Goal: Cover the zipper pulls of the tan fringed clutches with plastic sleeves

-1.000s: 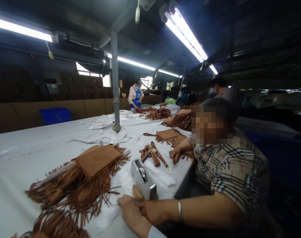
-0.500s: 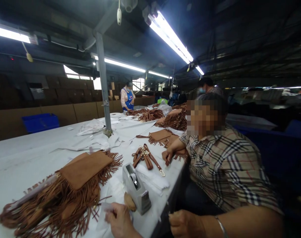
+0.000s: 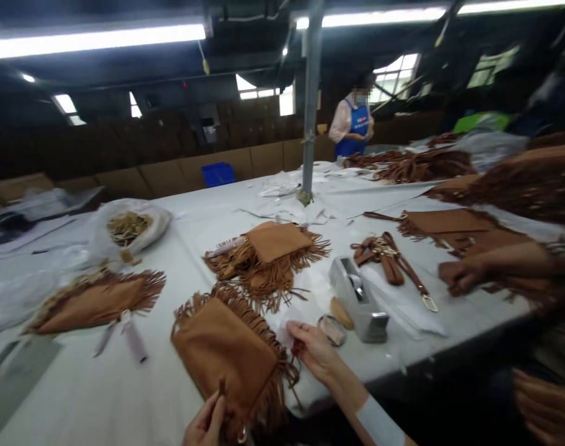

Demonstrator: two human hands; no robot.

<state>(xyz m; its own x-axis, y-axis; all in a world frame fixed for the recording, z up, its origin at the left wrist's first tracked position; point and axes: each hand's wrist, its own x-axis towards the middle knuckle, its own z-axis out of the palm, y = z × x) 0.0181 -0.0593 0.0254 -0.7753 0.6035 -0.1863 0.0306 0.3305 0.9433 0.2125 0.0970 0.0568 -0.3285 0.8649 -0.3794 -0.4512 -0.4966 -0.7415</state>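
Observation:
At the bottom edge, my left hand (image 3: 204,422) is closed, thumb and fingers pinching a small brown strap end of a brown fringed bag (image 3: 224,347). That bag lies on the white table in front of me, its fringe along the top and right sides. A metal clip (image 3: 242,433) shows below it. My right hand (image 3: 314,352) is at the bag's right fringe, its thumb and fingers pinched on a thin translucent sheet (image 3: 287,327). Close beyond the right hand are a tape roll (image 3: 331,330) and a grey tape dispenser (image 3: 358,301).
More fringed bags (image 3: 280,241) lie beyond, another (image 3: 94,300) at left beside a plastic bag of fittings (image 3: 129,229). Straps with clips (image 3: 389,257) lie at right, near a co-worker's hand (image 3: 463,274). A metal post (image 3: 311,105) rises from the table (image 3: 194,217).
My view has swung left and down, bringing the near bag and my left hand into sight. The co-worker beside me has mostly left the frame. My right hand still pinches the translucent sheet.

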